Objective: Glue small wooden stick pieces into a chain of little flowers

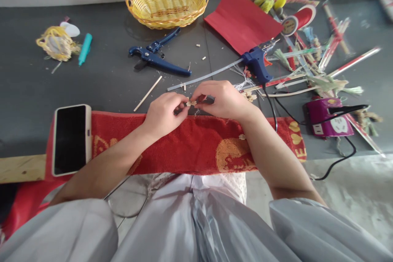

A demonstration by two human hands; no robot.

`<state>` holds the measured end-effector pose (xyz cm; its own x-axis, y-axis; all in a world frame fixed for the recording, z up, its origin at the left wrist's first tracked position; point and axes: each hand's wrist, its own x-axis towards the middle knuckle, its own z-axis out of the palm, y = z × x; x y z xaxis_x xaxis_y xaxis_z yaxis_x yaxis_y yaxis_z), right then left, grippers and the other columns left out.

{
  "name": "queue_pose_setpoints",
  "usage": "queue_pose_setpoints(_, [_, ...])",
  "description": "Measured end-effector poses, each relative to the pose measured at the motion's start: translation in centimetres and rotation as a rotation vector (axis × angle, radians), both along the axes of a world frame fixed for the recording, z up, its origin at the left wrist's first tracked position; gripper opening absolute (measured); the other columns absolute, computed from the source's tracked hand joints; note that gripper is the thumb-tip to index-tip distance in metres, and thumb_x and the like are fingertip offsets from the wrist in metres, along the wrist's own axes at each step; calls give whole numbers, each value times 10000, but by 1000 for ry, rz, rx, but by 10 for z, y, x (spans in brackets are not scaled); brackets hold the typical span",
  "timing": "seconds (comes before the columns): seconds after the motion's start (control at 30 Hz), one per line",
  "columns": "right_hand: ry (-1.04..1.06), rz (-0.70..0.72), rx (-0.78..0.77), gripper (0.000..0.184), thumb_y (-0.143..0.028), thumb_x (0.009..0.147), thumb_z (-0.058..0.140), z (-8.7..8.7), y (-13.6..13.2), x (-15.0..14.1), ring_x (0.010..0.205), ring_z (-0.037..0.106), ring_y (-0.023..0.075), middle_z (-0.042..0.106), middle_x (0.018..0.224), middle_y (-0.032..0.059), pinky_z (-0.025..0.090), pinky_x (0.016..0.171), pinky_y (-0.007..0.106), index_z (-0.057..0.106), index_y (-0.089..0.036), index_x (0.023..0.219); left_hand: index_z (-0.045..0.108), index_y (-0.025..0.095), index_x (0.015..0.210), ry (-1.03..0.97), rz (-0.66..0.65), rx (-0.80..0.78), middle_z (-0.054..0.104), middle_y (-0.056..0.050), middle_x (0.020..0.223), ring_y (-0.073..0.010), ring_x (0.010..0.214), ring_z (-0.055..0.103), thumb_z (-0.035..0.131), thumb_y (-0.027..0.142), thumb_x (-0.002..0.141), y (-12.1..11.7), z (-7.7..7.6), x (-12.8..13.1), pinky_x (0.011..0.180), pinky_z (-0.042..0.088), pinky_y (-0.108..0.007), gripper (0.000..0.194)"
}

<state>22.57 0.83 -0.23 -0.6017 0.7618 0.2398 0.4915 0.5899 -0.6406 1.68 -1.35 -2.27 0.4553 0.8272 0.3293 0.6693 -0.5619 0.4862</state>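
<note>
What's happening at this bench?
The left hand and right hand hold a small, pale flower-like piece between their fingertips, above the near table edge by the red towel. The blue hand cutter and blue glue gun lie on the table, neither in hand.

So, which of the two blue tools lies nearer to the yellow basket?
The cutter with spread handles; the glue gun lies well right of the basket.

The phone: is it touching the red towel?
Touching. The head view shows the phone lying on the left end of the red towel, with red cloth visible on both sides.
</note>
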Motion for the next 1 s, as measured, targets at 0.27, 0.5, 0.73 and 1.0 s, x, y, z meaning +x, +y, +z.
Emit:
queue_pose_setpoints(0.27, [-21, 2, -24, 185, -112, 756, 574, 2, 0, 1, 758, 629, 147, 719, 838, 49, 448, 711, 255, 709, -148, 878, 686, 146, 944, 1, -30, 81, 702, -29, 758, -152, 752, 662, 591, 185, 853, 1, -3, -1, 718, 517, -260, 136])
queue_pose_setpoints(0.5, [-74, 10, -3, 149, -104, 754, 582, 3, 0, 2, 740, 609, 143, 698, 792, 39, 432, 696, 250, 700, -152, 830, 701, 156, 915, 74, -34, 99, 646, -2, 645, -156, 678, 637, 599, 209, 840, 1, -2, 0, 662, 489, -260, 136])
queue_pose_setpoints(0.73, [-93, 31, -10, 146, -106, 768, 590, 4, 0, 2, 750, 603, 139, 692, 833, 45, 424, 689, 241, 705, -155, 843, 701, 171, 917, 114, -23, 61, 609, 9, 591, -151, 616, 602, 575, 230, 838, 0, -1, 0, 612, 449, -260, 160])
queue_pose_setpoints(1.0, [-104, 17, -21, 139, -109, 749, 605, 3, -1, 0, 731, 594, 138, 693, 799, 39, 422, 694, 245, 704, -151, 837, 698, 173, 906, 116, -13, 46, 601, 15, 582, -145, 594, 589, 578, 242, 835, 0, -2, 0, 593, 431, -256, 156])
